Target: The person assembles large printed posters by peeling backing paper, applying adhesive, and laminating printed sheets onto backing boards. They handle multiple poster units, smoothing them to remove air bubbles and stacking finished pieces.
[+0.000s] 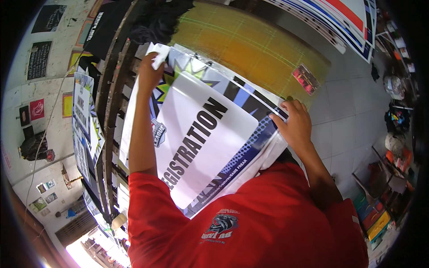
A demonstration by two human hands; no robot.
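A large printed sign sheet (196, 129), with a white panel, bold black lettering and blue and green patterns, lies slanted in front of me. At its upper left corner, my left hand (151, 71) is closed on a crumpled white piece, cloth or paper (160, 53); I cannot tell which. My right hand (296, 124) is at the sheet's right edge, thumb on the print and bent fingers at the border. White backing (271, 154) shows beneath the sheet's right side. My red-sleeved arms reach in from below.
Beyond the sheet is a yellowish cutting mat (250, 42) with grid lines and a small red picture (306, 79). Black cloth (161, 20) is bunched at its left end. A dark rack (111, 89) stands left. Printed boards (339, 18) lie top right, above tiled floor (344, 100).
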